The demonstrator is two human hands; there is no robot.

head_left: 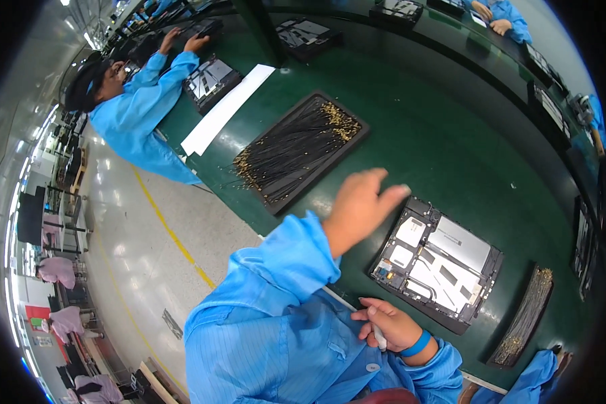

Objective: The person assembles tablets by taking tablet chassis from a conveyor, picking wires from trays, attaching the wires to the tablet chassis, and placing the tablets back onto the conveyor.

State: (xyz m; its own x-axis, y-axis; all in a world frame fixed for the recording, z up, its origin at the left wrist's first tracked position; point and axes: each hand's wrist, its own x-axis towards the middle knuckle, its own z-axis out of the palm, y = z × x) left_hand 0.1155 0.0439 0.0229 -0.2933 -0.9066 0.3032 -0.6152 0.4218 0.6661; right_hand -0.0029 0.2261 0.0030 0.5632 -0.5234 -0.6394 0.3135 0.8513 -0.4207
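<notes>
Left grip (360, 205) open above the opened tablet's (444, 266) edge; right grip (387, 323) holds a white stick (379, 337).

Left hand (360, 209) motion-blurred; small white item in right hand (390, 326) mostly hidden.

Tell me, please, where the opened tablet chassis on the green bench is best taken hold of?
Take the opened tablet chassis by its black frame along the two long edges, coming down from above. It lies flat, insides up, so a grip on the rim avoids the exposed boards. The left hand hovers by its upper corner; the right hand is nearer its lower edge.
</notes>
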